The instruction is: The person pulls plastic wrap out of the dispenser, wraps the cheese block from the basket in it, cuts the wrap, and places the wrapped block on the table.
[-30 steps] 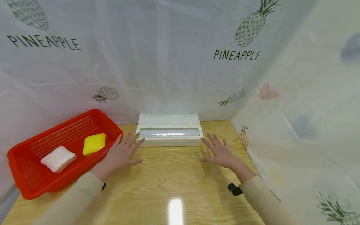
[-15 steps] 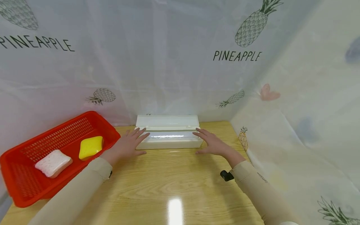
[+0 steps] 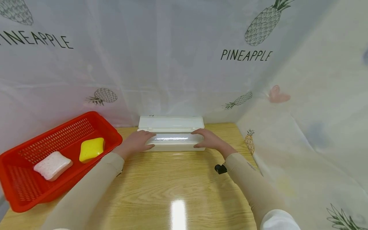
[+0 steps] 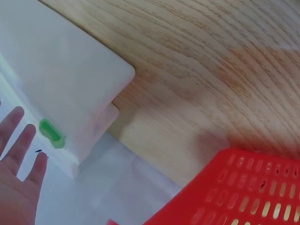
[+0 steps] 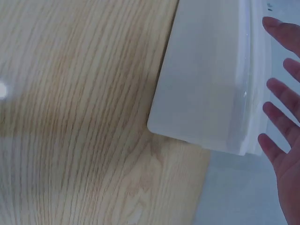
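A long white cling film dispenser [image 3: 175, 147] sits at the back of the table, its lid [image 3: 171, 122] raised. Inside lies a shiny roll of clear film [image 3: 173, 137]. My left hand [image 3: 134, 143] is over the left end, thumb in front and fingers above the roll. Over the right end, my right hand [image 3: 210, 140] mirrors it. The left wrist view shows spread fingers beside a green tab [image 4: 51, 133] on the dispenser. In the right wrist view, my right hand [image 5: 291, 173] has its fingers apart near the dispenser's rim. Firm contact cannot be made out.
A red plastic basket [image 3: 99, 123] stands at the left, holding a white block [image 3: 53, 166] and a yellow block [image 3: 92, 149], both sponge-like. Behind the wooden table [image 3: 161, 185] hangs a pineapple-printed sheet [image 3: 172, 64], which also runs along the right side.
Both hands have moved inward and forward, from beside the dispenser to over its two ends. Their fingers were widely spread and now bend toward the roll. The dispenser stays in place.
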`<action>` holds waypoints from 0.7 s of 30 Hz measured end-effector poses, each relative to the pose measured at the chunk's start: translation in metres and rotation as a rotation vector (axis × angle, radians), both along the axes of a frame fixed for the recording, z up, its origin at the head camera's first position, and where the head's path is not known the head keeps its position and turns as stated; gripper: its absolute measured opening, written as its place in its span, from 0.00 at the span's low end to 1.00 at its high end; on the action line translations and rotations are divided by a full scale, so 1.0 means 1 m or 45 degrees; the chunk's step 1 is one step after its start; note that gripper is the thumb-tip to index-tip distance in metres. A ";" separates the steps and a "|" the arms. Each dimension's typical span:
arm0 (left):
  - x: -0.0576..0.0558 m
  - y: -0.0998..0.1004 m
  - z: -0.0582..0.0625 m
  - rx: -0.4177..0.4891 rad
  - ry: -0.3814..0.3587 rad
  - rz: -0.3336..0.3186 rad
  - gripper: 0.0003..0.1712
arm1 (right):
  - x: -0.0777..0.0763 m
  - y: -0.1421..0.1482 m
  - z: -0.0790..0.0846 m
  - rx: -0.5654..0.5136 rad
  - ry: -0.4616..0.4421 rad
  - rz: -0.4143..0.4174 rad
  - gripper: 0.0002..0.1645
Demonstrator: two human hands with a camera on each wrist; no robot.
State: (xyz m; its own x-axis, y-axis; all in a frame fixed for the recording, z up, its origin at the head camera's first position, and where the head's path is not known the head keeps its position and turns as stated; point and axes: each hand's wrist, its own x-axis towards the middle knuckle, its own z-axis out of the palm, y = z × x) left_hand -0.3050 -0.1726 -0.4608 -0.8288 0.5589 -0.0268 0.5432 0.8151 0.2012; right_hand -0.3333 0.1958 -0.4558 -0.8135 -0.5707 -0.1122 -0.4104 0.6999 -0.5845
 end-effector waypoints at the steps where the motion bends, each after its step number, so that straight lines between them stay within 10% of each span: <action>1: -0.001 0.000 0.000 0.003 0.003 -0.007 0.32 | -0.003 -0.001 -0.002 -0.013 -0.017 -0.013 0.38; 21: -0.022 0.002 -0.002 0.127 -0.144 0.037 0.24 | -0.034 -0.001 -0.017 0.021 -0.064 -0.071 0.23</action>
State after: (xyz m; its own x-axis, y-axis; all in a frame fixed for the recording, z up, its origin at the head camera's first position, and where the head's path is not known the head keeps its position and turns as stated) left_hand -0.3271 -0.1706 -0.4626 -0.8396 0.5391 -0.0666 0.4887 0.8031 0.3408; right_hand -0.3669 0.1947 -0.4730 -0.8369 -0.5226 -0.1628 -0.3411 0.7305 -0.5917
